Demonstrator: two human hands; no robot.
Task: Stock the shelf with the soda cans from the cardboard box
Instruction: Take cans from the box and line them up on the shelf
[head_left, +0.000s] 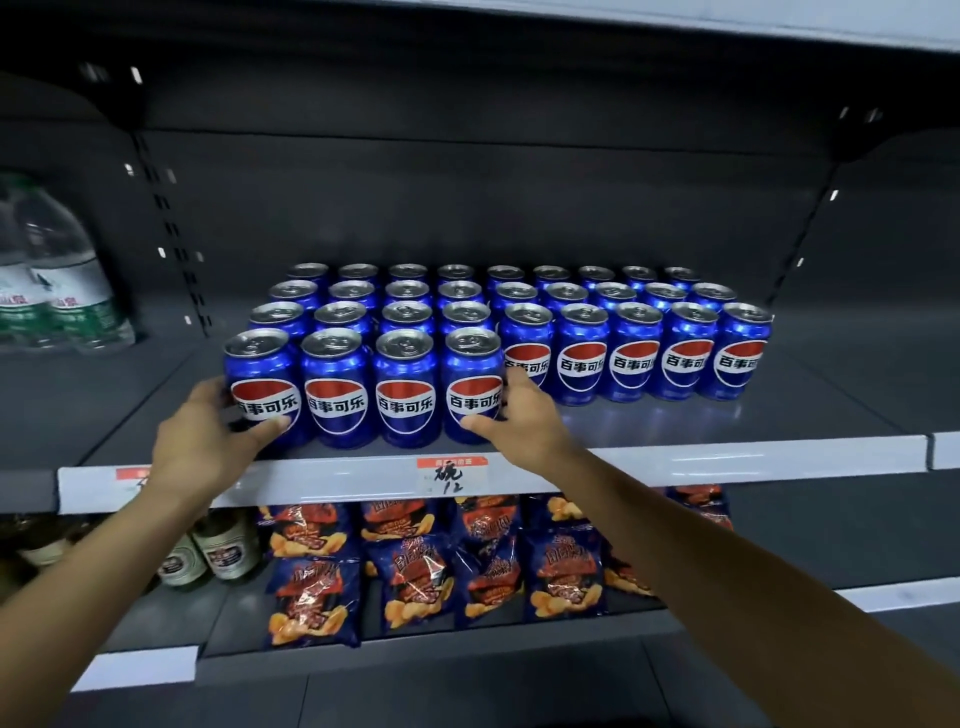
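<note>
Shelf: a dark grey shelf (649, 415) with a pale front rail, carrying blue soda cans (582, 332) standing upright in rows.
Back rows: three full rows run across the shelf, nine cans in each, tops silver, labels facing out.
Front row: four cans (363, 389) stand side by side at the left, nearest the rail, touching one another; the space to their right in that row is bare shelf.
Left hand: the left hand (208, 441) wraps the outer side of the leftmost front can (260, 384), thumb across its label low down, fingers curled round behind it.
Right hand: the right hand (524, 415) holds the outer side of the rightmost front can (474, 387), thumb on its lower front, fingers bent round its far side.
Grip: both hands are grasping, bracketing the row of four between them.
Price tag: a red and white tag (452, 474) with handwriting sits on the rail below the front row.
Left of the cans: clear water bottles (57, 280) with green labels on the same level.
Shelf below: blue and orange snack bags (415, 571) and a few pale cans (223, 551) at the left.
</note>
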